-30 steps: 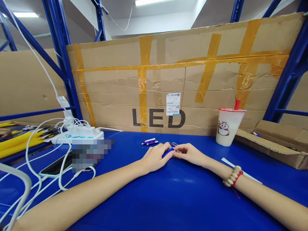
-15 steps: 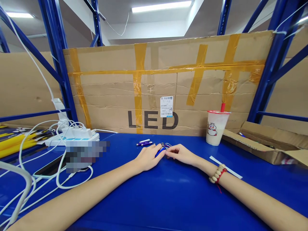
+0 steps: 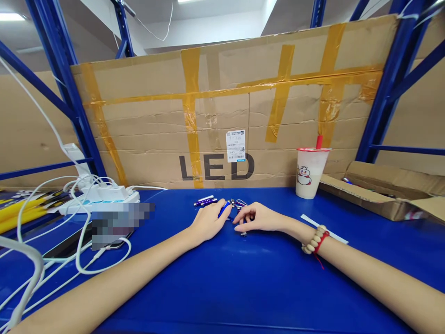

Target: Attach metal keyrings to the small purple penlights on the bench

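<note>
Near the middle of the blue table (image 3: 222, 278), my left hand (image 3: 209, 221) is closed on a blue tube-shaped piece (image 3: 224, 208). My right hand (image 3: 256, 217) is just right of it, thumb and fingers apart, with nothing plainly held. A small metal piece (image 3: 243, 234) lies below my right fingertips. Behind the hands are small metal parts with a loop (image 3: 239, 202), partly hidden by my fingers. Several slim blue and silver tubes (image 3: 206, 201) lie beyond my left hand.
A drink cup (image 3: 310, 175) with a red straw and an open cardboard box (image 3: 368, 197) stand at the right. A white strip (image 3: 323, 228) lies near my right wrist. White cables and a power strip (image 3: 100, 204) occupy the left. Cardboard (image 3: 153, 134) stands behind.
My right thumb and fingers have opened and drawn away from the blue piece. A small metal piece now shows on the table below them. The view has shifted and tilted slightly.
</note>
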Tool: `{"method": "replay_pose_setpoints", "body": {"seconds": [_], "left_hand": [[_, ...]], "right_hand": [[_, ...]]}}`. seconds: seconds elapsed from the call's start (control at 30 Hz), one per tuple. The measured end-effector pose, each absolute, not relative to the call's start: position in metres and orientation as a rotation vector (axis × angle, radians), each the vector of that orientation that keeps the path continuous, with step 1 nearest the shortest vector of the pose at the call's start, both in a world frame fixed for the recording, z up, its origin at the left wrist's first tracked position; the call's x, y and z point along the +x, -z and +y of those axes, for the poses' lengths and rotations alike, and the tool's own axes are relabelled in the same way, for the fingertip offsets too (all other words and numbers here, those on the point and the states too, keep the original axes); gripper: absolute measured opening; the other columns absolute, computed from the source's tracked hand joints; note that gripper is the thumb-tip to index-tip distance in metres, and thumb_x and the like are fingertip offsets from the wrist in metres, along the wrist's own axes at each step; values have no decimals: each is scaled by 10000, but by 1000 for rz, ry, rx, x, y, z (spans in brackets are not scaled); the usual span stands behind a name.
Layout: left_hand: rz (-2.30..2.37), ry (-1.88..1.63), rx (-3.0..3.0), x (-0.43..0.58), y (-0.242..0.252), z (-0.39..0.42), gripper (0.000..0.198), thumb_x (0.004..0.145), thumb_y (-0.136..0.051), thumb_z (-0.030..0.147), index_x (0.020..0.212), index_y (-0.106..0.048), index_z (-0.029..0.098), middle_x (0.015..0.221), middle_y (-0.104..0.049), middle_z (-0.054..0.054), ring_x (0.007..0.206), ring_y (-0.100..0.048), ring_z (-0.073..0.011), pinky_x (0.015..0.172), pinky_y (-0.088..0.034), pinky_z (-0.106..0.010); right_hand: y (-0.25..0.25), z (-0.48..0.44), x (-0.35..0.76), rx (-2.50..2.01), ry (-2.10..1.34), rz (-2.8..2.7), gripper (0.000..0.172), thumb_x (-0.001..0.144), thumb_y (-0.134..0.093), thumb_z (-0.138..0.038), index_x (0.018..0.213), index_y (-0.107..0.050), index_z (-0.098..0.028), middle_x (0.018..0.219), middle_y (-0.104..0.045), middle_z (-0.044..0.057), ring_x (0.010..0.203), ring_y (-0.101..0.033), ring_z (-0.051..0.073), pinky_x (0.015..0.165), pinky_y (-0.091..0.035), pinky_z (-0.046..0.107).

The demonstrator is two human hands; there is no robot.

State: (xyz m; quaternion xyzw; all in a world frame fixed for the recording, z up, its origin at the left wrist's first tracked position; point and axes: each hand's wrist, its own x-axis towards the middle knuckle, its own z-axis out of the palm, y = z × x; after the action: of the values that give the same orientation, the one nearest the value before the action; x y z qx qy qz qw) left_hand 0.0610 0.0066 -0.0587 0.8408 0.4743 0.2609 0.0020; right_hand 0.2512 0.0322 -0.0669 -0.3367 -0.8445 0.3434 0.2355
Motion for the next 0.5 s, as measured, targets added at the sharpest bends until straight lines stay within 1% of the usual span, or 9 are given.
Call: {"method": "replay_pose_setpoints", "body": {"seconds": [0.13, 0.27, 0.33, 0.5], "left_hand": [[1475, -791, 2684, 62, 58, 5, 346, 901, -220, 433, 756, -440, 210, 724, -559, 9, 682, -539, -150, 576, -354, -248], [1469, -804, 2693, 62, 58, 5, 349, 902, -214, 439, 766, -439, 210, 734, -564, 7, 694, -545, -154, 583, -358, -249], [1466, -804, 2697, 62, 58, 5, 349, 901, -216, 442, 772, -442, 209, 741, -568, 6, 700, -548, -155, 582, -359, -248], [1472, -804, 2702, 62, 58, 4, 340, 902, -227, 428, 771, -450, 208, 721, -560, 6, 680, -540, -151, 563, -348, -242]], "right_hand": [[66, 32, 253, -904, -969, -2343, 401, 667, -624, -511, 821, -705, -149, 617, -604, 4, 512, -433, 69, 462, -308, 195], [63, 29, 254, -888, -1024, -2424, 402, 593, -701, -472, 853, -700, -166, 571, -552, -26, 512, -441, 68, 463, -306, 190], [63, 28, 253, -877, -1042, -2433, 395, 588, -710, -456, 851, -699, -162, 551, -524, -35, 503, -431, 63, 463, -302, 187], [64, 28, 253, -864, -1059, -2405, 331, 666, -650, -440, 793, -700, -138, 547, -533, -24, 495, -409, 58, 469, -313, 185]]}}
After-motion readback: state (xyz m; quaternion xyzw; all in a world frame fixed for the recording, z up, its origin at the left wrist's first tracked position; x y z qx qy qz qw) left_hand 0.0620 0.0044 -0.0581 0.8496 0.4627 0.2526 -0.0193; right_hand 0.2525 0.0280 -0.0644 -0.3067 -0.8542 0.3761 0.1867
